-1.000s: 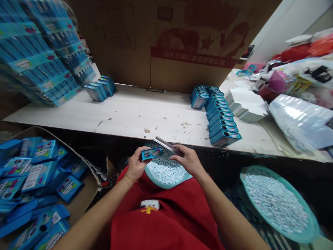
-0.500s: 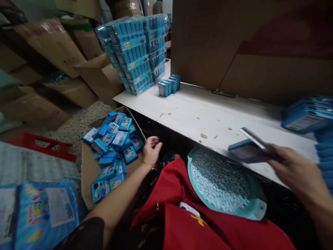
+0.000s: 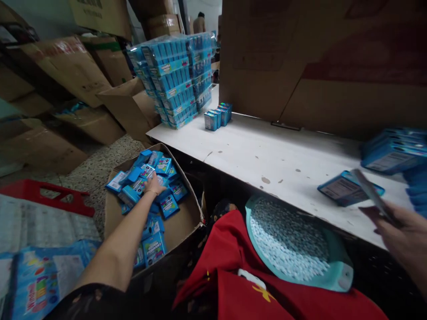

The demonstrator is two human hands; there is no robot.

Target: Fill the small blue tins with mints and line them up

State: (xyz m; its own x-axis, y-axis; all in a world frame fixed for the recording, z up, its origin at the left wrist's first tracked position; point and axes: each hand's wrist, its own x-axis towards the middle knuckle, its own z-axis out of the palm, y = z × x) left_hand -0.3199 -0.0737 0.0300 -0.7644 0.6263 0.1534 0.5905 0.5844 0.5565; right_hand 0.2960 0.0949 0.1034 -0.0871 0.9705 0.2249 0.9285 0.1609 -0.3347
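My left hand (image 3: 154,186) lies over a heap of small blue printed candy boxes (image 3: 167,205) inside an open carton (image 3: 180,231); its thumb stands apart and its fingertips touch the boxes. In my right hand (image 3: 402,231), at the right edge, is a flat grey strip-shaped tool (image 3: 373,195), blurred, its exact kind unclear. Just left of that tool, one blue box (image 3: 345,189) rests on the white table (image 3: 247,151). On my lap, over red cloth (image 3: 230,249), sits a turquoise basin (image 3: 336,271) full of small pale blue pellets (image 3: 290,240).
Wrapped stacks of blue boxes (image 3: 173,80) stand at the table's far left, near a short row of boxes (image 3: 213,119). More boxes (image 3: 393,153) are piled at right. A big cardboard panel (image 3: 283,62) borders the table. Cartons (image 3: 66,66) and a red crate (image 3: 63,195) are left.
My left hand has moved left from the carton's edge onto the heap of boxes. My right hand has moved right and down with the grey tool; the blue box now stands apart on the table.
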